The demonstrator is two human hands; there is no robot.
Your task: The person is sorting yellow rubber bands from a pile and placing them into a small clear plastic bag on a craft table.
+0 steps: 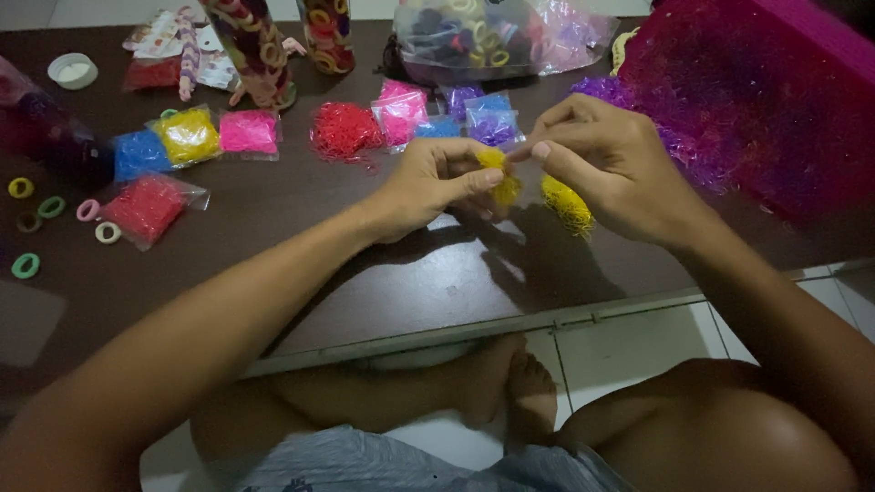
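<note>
Pinched between both hands at the frame's centre, a clump of tiny yellow rubber bands (500, 175) was held by the left hand (428, 187) and right hand (611, 169), above the dark desk (301, 228). Loose bands could probably spill from the clump.

Magenta mass (766, 100) at the surface's far right corner cut off by the top and right edges, two patterned tubes (255, 46) at the far edge cropped at the top, left hand's fingers (474, 182) hiding part of a yellow clump (503, 178), dark object (41, 137) at the left edge blurred, kind unclear
</note>
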